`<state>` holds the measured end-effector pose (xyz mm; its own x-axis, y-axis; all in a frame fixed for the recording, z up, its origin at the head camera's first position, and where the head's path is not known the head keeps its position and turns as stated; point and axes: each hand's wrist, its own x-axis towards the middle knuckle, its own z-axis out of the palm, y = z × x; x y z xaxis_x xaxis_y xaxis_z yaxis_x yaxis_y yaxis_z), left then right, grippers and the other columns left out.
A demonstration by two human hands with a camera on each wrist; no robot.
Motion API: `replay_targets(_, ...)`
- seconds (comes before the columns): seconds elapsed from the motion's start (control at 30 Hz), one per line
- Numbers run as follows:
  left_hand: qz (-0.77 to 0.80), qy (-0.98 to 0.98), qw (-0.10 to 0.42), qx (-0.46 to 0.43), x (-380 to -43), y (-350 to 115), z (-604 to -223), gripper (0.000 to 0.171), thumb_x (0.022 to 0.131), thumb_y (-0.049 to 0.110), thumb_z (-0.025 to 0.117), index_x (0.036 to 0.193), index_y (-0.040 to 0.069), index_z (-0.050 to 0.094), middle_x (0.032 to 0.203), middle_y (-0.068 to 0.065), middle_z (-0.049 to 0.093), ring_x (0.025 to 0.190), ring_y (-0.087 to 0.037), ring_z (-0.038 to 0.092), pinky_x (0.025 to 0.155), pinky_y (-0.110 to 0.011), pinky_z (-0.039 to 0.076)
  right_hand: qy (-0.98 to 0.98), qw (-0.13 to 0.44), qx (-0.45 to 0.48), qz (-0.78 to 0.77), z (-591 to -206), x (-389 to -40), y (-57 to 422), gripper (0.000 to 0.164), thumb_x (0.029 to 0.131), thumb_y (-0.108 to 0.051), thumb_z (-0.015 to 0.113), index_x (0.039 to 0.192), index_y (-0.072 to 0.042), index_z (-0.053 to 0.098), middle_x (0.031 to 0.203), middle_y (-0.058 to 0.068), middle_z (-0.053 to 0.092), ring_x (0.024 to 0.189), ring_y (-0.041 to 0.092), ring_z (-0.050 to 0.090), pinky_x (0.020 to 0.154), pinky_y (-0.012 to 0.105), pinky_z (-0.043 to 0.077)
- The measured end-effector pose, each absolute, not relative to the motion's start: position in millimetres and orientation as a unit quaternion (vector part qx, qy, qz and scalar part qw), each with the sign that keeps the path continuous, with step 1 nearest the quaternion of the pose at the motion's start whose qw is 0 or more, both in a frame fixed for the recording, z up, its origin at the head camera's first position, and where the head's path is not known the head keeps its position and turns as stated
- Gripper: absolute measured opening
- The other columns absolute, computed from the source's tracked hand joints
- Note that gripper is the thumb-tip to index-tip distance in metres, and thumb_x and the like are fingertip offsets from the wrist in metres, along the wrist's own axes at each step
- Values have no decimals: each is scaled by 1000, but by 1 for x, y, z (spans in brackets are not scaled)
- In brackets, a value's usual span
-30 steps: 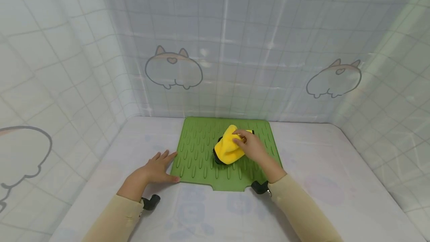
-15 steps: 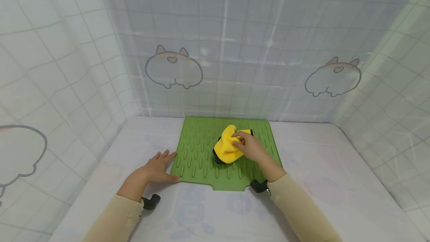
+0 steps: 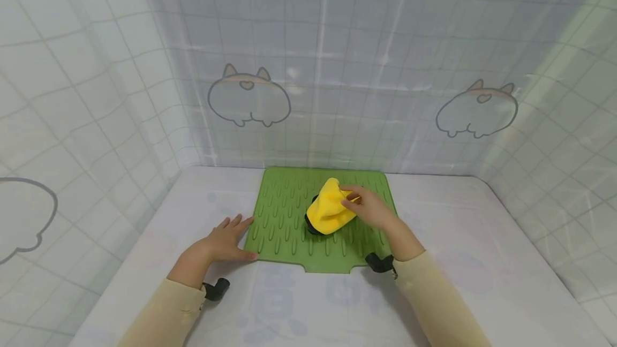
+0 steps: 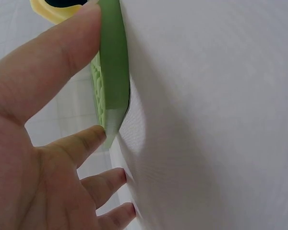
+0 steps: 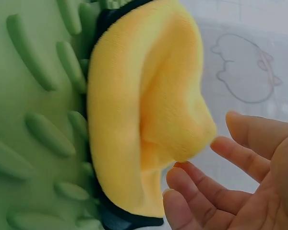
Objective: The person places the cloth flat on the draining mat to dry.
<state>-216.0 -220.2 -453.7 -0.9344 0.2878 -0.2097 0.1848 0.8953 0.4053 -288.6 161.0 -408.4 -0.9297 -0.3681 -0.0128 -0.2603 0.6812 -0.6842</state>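
A green ribbed mat [image 3: 279, 208] lies flat with a crumpled yellow cloth [image 3: 329, 212] on it. Dark edging borders the cloth, whose folds stand up in a soft peak. My left hand [image 3: 224, 241] spreads its fingers at the mat's left edge; in the left wrist view the thumb and a finger [image 4: 84, 146] touch the green rim. At the cloth's right side is my right hand [image 3: 368, 209]. Seen from the right wrist, its thumb [image 5: 259, 134] and fingers are parted, with fingertips close against the yellow fabric [image 5: 115, 124] and no fold pinched between them.
The mat lies on a pale patterned table cover [image 3: 453, 240]. A grid-patterned curtain [image 3: 366, 68] with cartoon animal drawings rises behind it and on both sides. A dark wrist mount [image 3: 217, 289] sticks out below the left sleeve, another below the right.
My right hand has shifted slightly right, and its fingers have come off the cloth's middle folds. The cloth stays nearly in place. My left hand has not moved.
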Motion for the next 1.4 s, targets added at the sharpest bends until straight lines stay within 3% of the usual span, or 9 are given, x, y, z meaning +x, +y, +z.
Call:
replay_targets(0.6,196,964,130,122,-220,-220,-455,103,78,54,80,155,2,33,157,-34,24,140,-63,17,107,-77,19,919,28,-142,-368,-392,-278,197,45,104,-33,56,143,-11,54,133,16,59,118,37,58,89,52,53)
replay_targets(0.93,211,961,118,133,-218,-209,-441,92,81,40,82,150,-4,40,153,-33,33,140,-59,24,111,-70,23,917,-8,-126,-378,-398,-288,206,40,104,-29,56,141,-13,56,132,15,59,114,35,58,86,51,53)
replay_targets(1.4,264,950,99,132,-219,-190,-437,73,95,36,69,149,-4,41,149,-33,40,140,-51,33,113,-63,29,913,-18,-110,-394,-405,-306,214,39,105,-31,55,139,-12,58,129,16,61,111,34,58,84,49,52)
